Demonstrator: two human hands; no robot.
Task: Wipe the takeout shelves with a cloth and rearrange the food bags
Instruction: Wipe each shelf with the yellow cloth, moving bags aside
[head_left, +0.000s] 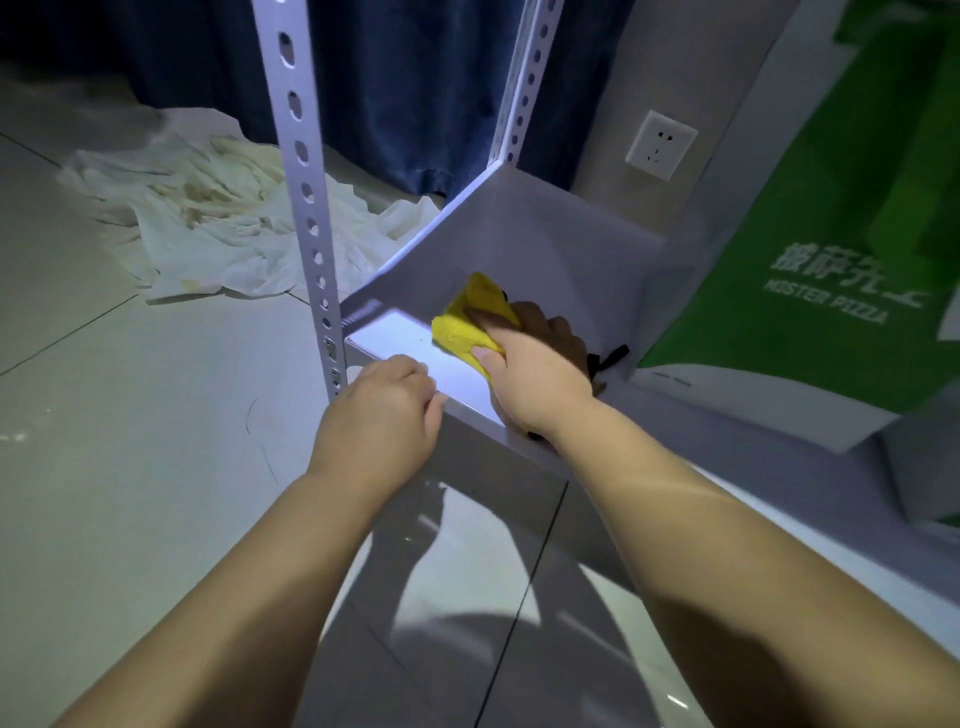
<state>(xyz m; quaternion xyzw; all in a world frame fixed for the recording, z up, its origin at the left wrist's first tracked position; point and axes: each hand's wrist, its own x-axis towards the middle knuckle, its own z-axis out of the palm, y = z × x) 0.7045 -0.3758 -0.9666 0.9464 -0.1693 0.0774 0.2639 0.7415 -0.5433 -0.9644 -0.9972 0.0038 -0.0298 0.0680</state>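
While the right hand (535, 389) presses a yellow cloth (467, 325) onto the grey shelf (550, 244) at the centre of the frame, its fingers and thumb are curled round the bunched fabric, which pokes out above and to the left of the knuckles. The cloth lies on the shelf board, just right of a bright patch of reflected light near the front left corner. The left hand (382, 415) sits at the front lip of the shelf, beside the perforated upright post (306, 197); its fingers are bent with the tips on the edge, but whether they grip the lip or only rest there cannot be told, as the thumb is hidden. A green and white food bag (810, 291) printed with pizza lettering stands on the same shelf at the right of the frame, apart from the cloth. A short black strap (613, 357) shows on the board just right of the right hand. In the upper left a crumpled white sheet (208, 218) lies on the tiled floor (130, 441). A dark blue curtain (405, 93) hangs behind the rack, and a white wall socket (661, 144) sits at upper right.
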